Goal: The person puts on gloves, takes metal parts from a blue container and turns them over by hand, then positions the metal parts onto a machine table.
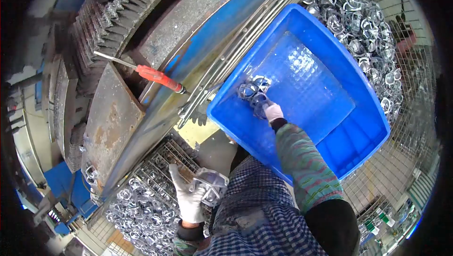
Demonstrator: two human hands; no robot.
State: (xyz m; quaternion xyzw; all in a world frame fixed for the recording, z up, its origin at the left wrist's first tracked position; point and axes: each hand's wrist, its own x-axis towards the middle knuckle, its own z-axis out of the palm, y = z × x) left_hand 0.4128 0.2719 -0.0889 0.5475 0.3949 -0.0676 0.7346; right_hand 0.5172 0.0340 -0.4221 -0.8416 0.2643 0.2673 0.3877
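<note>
My left hand (191, 201), in a white glove, holds a silvery openwork metal casting (211, 186) low in front of the checked apron. Its thumb points up and away, while the fingers curl against the part. Reaching into a big blue plastic tub (309, 12), my gloved right hand (273, 113) is closed on another metal casting (259, 104) near the tub's left side. Two similar castings (255, 85) lie just beyond it on the tub floor, touching or nearly so. The right fingertips are partly hidden.
A heap of castings (361, 34) fills a wire cage behind the tub; another pile (141, 213) lies in a wire basket at lower left. A red-handled air gun (159, 77) rests by the steel machine. Metal rods (245, 31) run along the tub's left edge.
</note>
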